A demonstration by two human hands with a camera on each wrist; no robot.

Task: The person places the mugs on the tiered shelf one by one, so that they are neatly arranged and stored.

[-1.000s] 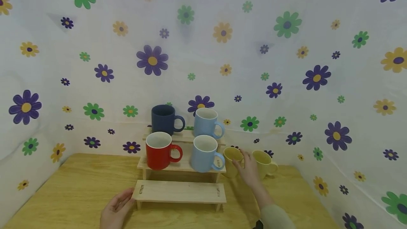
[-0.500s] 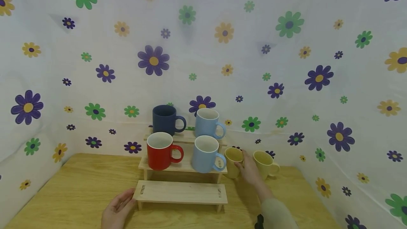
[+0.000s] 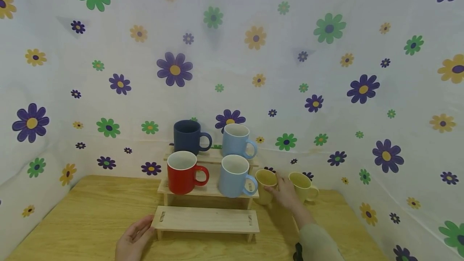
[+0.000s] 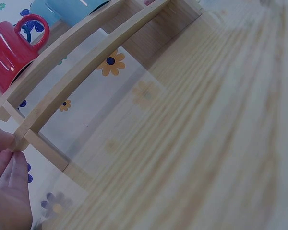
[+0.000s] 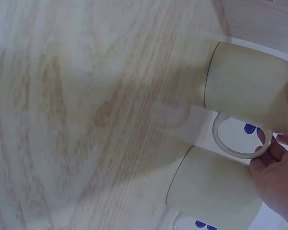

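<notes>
My left hand (image 3: 133, 237) holds the left end of the lowest step of a three-tier wooden rack (image 3: 204, 218); in the left wrist view the thumb and fingers meet at the step's corner. To the rack's right, my right hand (image 3: 286, 191) is at a pale yellow mug (image 3: 264, 196), thumb by the rim and other fingers at the handle, as the right wrist view shows. The mug stands upright. Just right of that hand is a second yellow mug (image 3: 301, 184), its handle pointing right.
A red mug (image 3: 180, 178) and a light blue mug (image 3: 232, 180) stand on the middle step. Behind them, a navy mug (image 3: 185, 138) and another light blue mug (image 3: 233, 142) are on the top step. Flowered curtain (image 3: 232, 51) surrounds the wooden table (image 3: 105, 204).
The right hand's fingers have shifted slightly around the nearer yellow mug's rim and handle side. The left hand and the mugs on the rack stay put.
</notes>
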